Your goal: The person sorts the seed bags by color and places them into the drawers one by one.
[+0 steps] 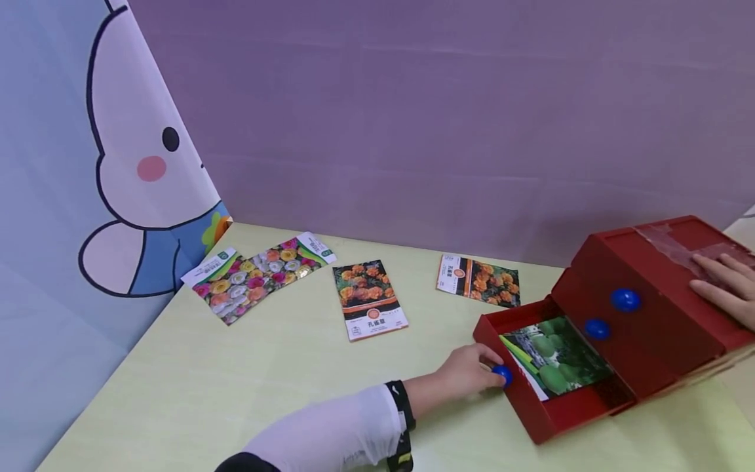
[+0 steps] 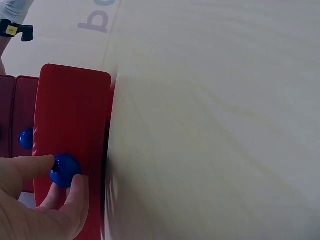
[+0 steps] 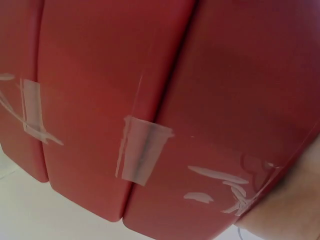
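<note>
A red box (image 1: 655, 314) with stacked drawers stands at the right of the table. Its bottom drawer (image 1: 533, 410) is pulled out, and a packet with green round fruit (image 1: 557, 357) lies inside. My left hand (image 1: 463, 375) pinches that drawer's round blue knob (image 2: 65, 170) between thumb and fingers. Two more blue knobs, an upper one (image 1: 625, 299) and a lower one (image 1: 598, 328), sit on the drawers above. On the box's top rests my right hand (image 1: 728, 288), fingers extended. Clear tape (image 3: 146, 150) crosses the box's seams in the right wrist view.
Two overlapping packets with many-coloured flowers (image 1: 259, 278) lie at the back left of the pale table (image 1: 248, 387). Orange-flower packets lie at the middle (image 1: 370, 300) and near the back (image 1: 479, 280). Behind them rises a purple backdrop (image 1: 377, 124).
</note>
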`<action>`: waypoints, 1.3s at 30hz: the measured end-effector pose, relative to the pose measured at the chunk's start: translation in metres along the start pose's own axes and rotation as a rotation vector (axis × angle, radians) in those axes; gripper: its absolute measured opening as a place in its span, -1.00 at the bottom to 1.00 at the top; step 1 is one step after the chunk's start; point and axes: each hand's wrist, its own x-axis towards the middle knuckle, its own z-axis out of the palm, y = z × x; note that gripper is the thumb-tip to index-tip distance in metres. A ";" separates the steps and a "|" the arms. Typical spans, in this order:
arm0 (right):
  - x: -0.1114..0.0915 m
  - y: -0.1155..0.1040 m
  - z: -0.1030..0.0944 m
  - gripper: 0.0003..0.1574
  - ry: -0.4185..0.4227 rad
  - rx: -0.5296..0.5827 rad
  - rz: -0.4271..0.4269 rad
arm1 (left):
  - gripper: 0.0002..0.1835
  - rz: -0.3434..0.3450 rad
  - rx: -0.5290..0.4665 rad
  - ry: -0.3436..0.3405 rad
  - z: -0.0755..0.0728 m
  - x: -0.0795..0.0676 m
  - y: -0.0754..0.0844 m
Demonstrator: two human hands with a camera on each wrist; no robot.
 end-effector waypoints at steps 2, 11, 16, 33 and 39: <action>0.002 0.001 -0.002 -0.35 0.016 -0.050 -0.092 | -0.80 -0.009 0.020 0.017 0.003 0.004 0.004; 0.011 0.006 -0.003 -0.40 0.024 -0.179 -0.236 | -0.81 0.042 0.097 0.055 0.018 0.029 0.027; 0.010 0.005 -0.006 -0.39 0.036 -0.194 -0.234 | -0.81 0.101 0.135 0.064 0.033 0.044 0.036; -0.001 0.008 0.004 -0.24 -0.003 -0.216 -0.173 | -0.83 0.084 -0.006 0.222 0.085 0.059 0.044; -0.001 0.006 0.000 -0.17 -0.015 -0.216 -0.181 | -0.83 0.085 -0.042 0.266 0.097 0.064 0.046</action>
